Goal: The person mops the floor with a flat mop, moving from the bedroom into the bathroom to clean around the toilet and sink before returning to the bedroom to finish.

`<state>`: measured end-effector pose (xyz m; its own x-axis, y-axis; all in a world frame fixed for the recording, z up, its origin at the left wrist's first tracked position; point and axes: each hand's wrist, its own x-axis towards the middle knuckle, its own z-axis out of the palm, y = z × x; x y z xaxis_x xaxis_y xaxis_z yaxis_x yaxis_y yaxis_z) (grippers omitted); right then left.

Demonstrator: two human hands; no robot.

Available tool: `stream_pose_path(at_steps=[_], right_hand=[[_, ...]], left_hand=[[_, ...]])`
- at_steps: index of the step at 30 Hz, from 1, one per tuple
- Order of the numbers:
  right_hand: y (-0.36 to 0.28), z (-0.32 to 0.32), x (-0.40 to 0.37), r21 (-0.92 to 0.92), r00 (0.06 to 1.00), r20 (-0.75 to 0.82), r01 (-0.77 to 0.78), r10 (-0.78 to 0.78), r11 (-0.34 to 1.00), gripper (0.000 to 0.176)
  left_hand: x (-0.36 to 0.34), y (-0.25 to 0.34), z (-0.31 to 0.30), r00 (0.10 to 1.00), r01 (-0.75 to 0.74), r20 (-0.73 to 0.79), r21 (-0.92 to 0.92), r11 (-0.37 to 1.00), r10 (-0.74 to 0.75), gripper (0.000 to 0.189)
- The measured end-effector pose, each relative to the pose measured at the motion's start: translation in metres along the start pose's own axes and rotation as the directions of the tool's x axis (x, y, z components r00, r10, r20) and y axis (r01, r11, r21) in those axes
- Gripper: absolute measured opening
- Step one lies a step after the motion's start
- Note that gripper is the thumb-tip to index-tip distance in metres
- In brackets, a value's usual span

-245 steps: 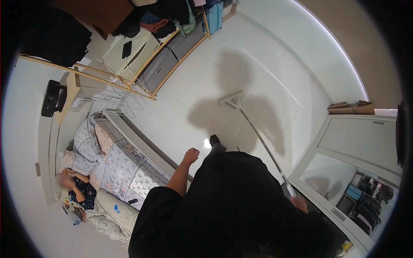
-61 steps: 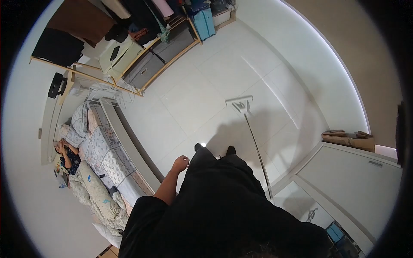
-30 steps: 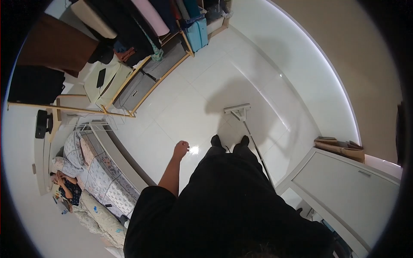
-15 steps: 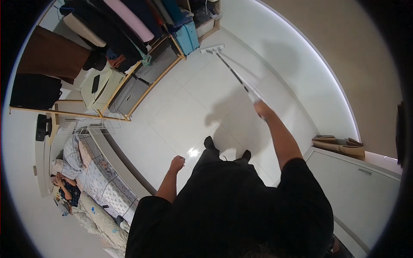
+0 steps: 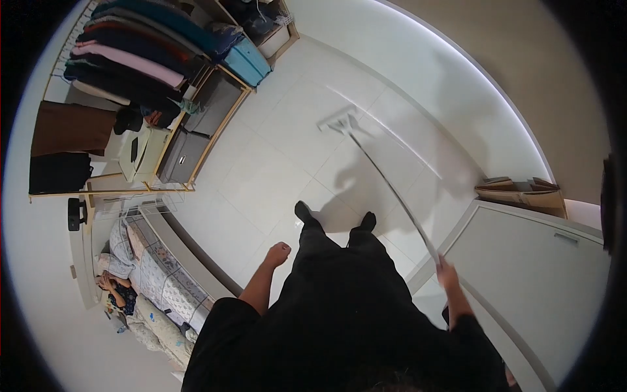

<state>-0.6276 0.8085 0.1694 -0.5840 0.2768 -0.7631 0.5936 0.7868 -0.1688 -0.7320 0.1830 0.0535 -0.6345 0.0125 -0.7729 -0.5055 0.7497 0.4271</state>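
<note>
My right hand (image 5: pixel 447 273) is wrapped round the upper end of a long-handled flat mop (image 5: pixel 394 191), low on the right by the white cabinet. The thin handle slants up and left to a wide pale head (image 5: pixel 338 121), which rests on the white tiled floor. At my left side, my left hand (image 5: pixel 279 253) is curled into a loose fist, with no object showing in it. My feet in dark socks stand apart on the tiles between the two hands.
A clothes rack (image 5: pixel 130 62), grey storage boxes (image 5: pixel 183 153) and a light-blue case (image 5: pixel 247 62) line the left. Below them is a bed (image 5: pixel 166 274) with a person lying on it. Folded cardboard (image 5: pixel 522 195) leans beside the white cabinet (image 5: pixel 529 255).
My right hand has drawn back toward my body with the mop, pulling its head nearer across the floor. The view has shifted somewhat. My left hand stays curled at my side.
</note>
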Motion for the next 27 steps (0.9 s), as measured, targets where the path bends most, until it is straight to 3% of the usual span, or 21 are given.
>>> stream_pose_path(at_steps=[1,2,3,6,8,10,11,14,15,17,18,19,20,22,23,24,26,27], right_hand=[[0.028,0.001,-0.049,-0.081,0.993,0.03,-0.108,0.111,0.991,0.045],[0.102,0.042,-0.074,-0.223,0.981,-0.148,0.089,-0.124,0.971,0.046],[0.119,0.041,-0.109,-0.188,0.992,-0.081,0.085,-0.102,0.978,0.047],[0.108,0.03,-0.115,-0.186,0.988,-0.025,0.145,-0.153,0.972,0.054],[0.083,0.038,-0.059,-0.098,0.98,-0.007,0.199,-0.2,0.975,0.056],[0.016,0.036,0.015,-0.111,0.983,0.043,0.182,-0.178,0.977,0.064],[-0.023,0.03,0.055,-0.087,0.96,0.026,0.278,-0.277,0.957,0.068],[-0.155,-0.01,0.181,-0.045,0.904,-0.076,0.418,-0.421,0.907,0.062],[-0.199,-0.033,0.218,0.06,0.918,-0.039,0.395,-0.394,0.917,0.057],[-0.273,-0.087,0.249,0.138,0.915,-0.096,0.403,-0.393,0.905,0.045],[-0.292,-0.085,0.29,0.024,0.879,-0.143,0.462,-0.455,0.886,0.041],[-0.31,-0.105,0.287,0.147,0.914,-0.182,0.39,-0.363,0.909,0.042],[-0.314,-0.116,0.279,0.148,0.909,-0.188,0.4,-0.371,0.905,0.042],[-0.278,-0.121,0.271,0.047,0.886,-0.139,0.451,-0.441,0.891,0.047],[-0.205,-0.035,0.382,-0.21,0.64,-0.332,0.666,-0.693,0.716,0.048],[-0.183,-0.063,0.286,-0.097,0.824,-0.229,0.51,-0.518,0.855,0.048],[-0.072,-0.018,0.232,0.01,0.932,-0.058,0.36,-0.359,0.933,0.052],[-0.009,0.008,0.193,-0.019,0.926,-0.107,0.362,-0.362,0.932,0.052]], left_hand=[[-0.007,0.019,0.002,0.998,0.051,0.032,0.03,0.998,-0.052,0.037],[-0.017,0.034,0.007,0.998,0.058,0.027,0.034,0.998,-0.059,0.037],[-0.019,0.05,0.009,0.999,0.05,0.018,0.035,0.998,-0.051,0.036],[-0.031,0.106,0.015,1.0,0.004,-0.022,0.11,0.994,-0.002,0.035],[-0.024,0.118,0.022,0.997,-0.072,-0.027,0.139,0.988,0.077,0.035],[-0.022,0.13,0.026,0.99,-0.117,-0.059,0.155,0.981,0.127,0.034],[-0.025,0.142,0.025,0.993,-0.097,-0.056,0.128,0.987,0.105,0.034],[-0.018,0.153,0.023,0.99,-0.106,-0.083,0.109,0.988,0.116,0.032],[-0.019,0.15,0.027,0.985,-0.131,-0.096,0.11,0.985,0.142,0.031],[-0.029,0.151,0.027,0.987,-0.107,-0.105,0.107,0.989,0.118,0.031],[-0.032,0.153,0.023,0.987,-0.097,-0.116,0.104,0.99,0.109,0.031],[-0.034,0.151,0.021,0.986,-0.109,-0.104,0.164,0.981,0.127,0.03],[-0.039,0.149,0.021,0.975,-0.123,-0.161,0.178,0.976,0.152,0.029],[-0.027,0.117,0.03,0.981,-0.085,-0.174,0.032,0.996,0.089,0.03],[-0.029,0.113,0.032,0.983,-0.065,-0.173,0.015,0.998,0.066,0.03],[-0.028,0.107,0.034,0.984,-0.044,-0.172,-0.004,0.999,0.043,0.031],[-0.029,0.102,0.036,0.989,0.015,-0.15,-0.011,1.0,-0.017,0.031],[-0.028,0.094,0.04,0.991,0.056,-0.12,0.019,0.998,-0.053,0.032]])
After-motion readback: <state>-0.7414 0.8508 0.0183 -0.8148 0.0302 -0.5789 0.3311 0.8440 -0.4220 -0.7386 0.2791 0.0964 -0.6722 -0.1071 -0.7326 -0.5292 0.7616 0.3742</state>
